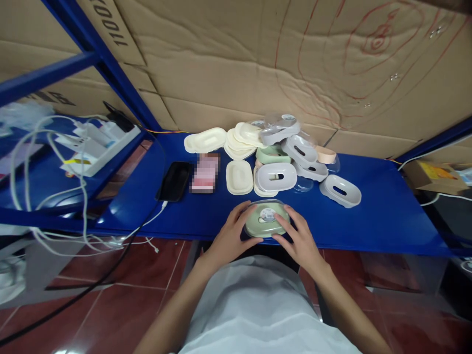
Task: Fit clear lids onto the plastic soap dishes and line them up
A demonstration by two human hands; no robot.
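Note:
A green soap dish (258, 227) with a clear lid and a round white label sits at the front edge of the blue shelf. My left hand (236, 231) grips its left side, thumb along the near edge. Around the right side curls my right hand (298, 236), with fingertips on the lid near the label. Just beyond lie a grey slotted soap dish (267, 183) and a cream tray (239, 178). Another grey slotted dish (342, 191) rests apart to the right.
Grey, green and peach dish parts with clear lids pile up behind, beside stacked cream trays (239, 142). A black phone (176, 182) with a white cable and a pixelated item (205, 173) lie left. Cardboard (221, 59) walls the back; power strips (99, 147) stand far left.

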